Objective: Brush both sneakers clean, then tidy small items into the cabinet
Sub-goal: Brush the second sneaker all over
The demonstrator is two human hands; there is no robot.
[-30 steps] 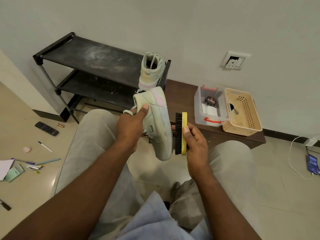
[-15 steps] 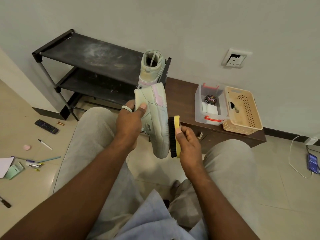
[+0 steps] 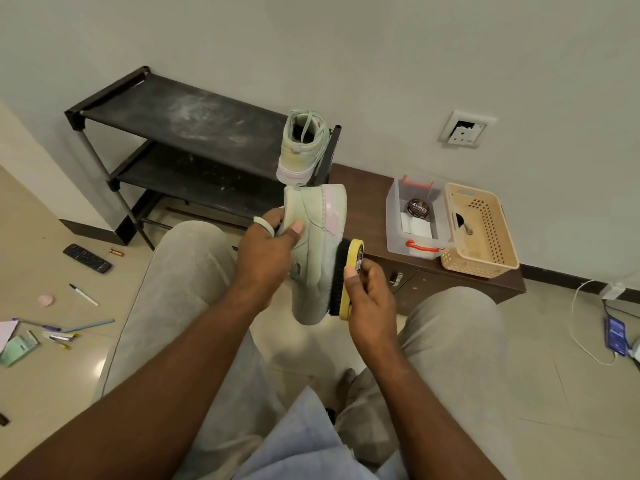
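We hold one sneaker (image 3: pixel 317 258) up in the air over our lap, between the knees, toe hanging down and heel up. We judge this is so that its long right edge, which looks to be the sole side, stands free for brushing and any dust falls to the floor rather than onto us. Our left hand (image 3: pixel 266 251) grips it near the collar, thumb pressed flat on the upper and fingers curled round the far side, which steadies it against the push of the brush (image 3: pixel 346 278). Our right hand (image 3: pixel 372 306) is clamped on the brush's yellow back, thumb on the near face and fingers wrapped behind, with the dark bristles touching the sneaker's right edge. Both hands are therefore closed on something and sit close together, joined only through sneaker and brush. The second sneaker (image 3: pixel 301 147) stands heel towards us on the right end of the black rack (image 3: pixel 180 112), far from us, parked out of the way. Right of it is the low brown cabinet (image 3: pixel 367 188). The small items lie scattered on the floor at left: a remote (image 3: pixel 87 258), a marker (image 3: pixel 84 294) and pens (image 3: pixel 86 325).
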